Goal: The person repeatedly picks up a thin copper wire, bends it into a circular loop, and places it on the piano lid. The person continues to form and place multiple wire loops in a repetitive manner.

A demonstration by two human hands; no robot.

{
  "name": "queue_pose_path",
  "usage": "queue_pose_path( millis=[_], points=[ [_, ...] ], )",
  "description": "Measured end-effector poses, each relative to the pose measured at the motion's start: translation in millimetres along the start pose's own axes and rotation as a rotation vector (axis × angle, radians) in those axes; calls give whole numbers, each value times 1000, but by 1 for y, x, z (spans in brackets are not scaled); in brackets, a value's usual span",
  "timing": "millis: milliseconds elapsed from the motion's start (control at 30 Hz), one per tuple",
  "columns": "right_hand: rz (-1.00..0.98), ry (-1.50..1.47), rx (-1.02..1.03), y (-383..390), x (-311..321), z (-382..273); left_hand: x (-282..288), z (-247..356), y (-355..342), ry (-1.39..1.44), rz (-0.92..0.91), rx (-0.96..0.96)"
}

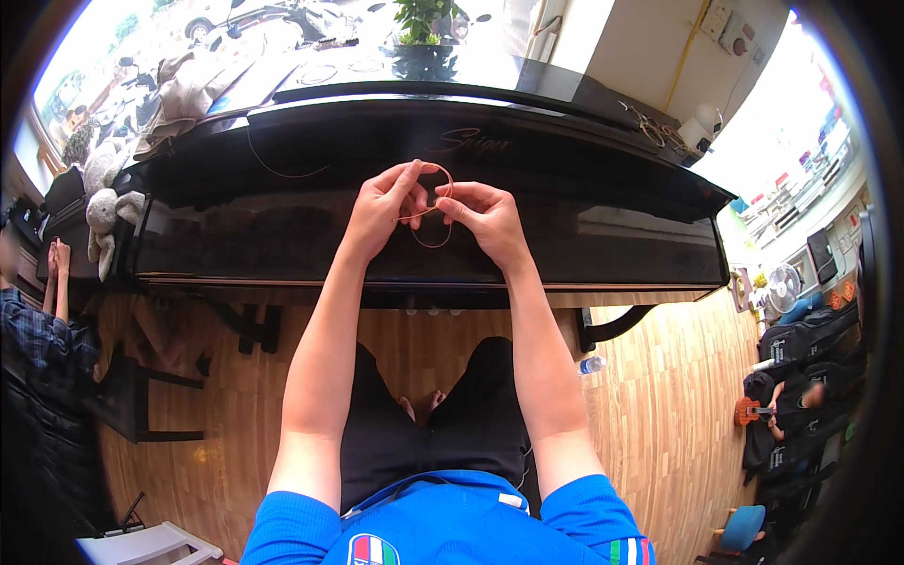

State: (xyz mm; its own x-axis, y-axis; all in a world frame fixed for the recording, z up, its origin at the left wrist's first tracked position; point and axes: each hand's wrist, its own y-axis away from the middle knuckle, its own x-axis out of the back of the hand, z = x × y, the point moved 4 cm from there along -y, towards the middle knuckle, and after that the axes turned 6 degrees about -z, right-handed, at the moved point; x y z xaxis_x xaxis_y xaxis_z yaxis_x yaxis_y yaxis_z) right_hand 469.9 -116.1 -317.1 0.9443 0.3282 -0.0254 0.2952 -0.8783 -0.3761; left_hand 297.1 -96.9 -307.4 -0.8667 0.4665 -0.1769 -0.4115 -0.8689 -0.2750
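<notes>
Above the front of a black piano (235, 231), both my hands work on a thin copper-coloured wire or string (451, 179). It curves into a loop between them, and a part of it hangs below my fingers. My left hand (379, 209) pinches one side between thumb and fingers. Close beside it, my right hand (490, 223) pinches the other side, thumb toward the loop. Where the strand crosses itself is too fine to make out. Another thin strand (287, 176) curves across the piano's dark front, left of my hands.
A potted plant (421, 21) and a tangle of cord (652, 129) sit on the piano top. A grey plush toy (102, 209) is at its left end. Another person's hands (59, 256) show far left; someone holds a ukulele (747, 411) at right. A bottle (591, 364) is on the floor.
</notes>
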Motion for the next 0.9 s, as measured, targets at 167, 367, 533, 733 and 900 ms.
queue_pose_path(
  millis=[167,367,533,733,900],
  points=[
    [79,-29,31,-2,1,-2,4,-7,-2,3,-37,-19],
    [258,-99,100,-2,10,5,-2,-1,1,-120,-67,-48],
    [294,-100,95,-2,10,4,-2,-4,2,-110,-143,-30],
    [315,-82,85,-2,9,5,-5,-8,-1,-305,-170,-71],
    [294,-72,52,-1,8,5,-2,-10,0,-153,-31,-96]
  ],
)
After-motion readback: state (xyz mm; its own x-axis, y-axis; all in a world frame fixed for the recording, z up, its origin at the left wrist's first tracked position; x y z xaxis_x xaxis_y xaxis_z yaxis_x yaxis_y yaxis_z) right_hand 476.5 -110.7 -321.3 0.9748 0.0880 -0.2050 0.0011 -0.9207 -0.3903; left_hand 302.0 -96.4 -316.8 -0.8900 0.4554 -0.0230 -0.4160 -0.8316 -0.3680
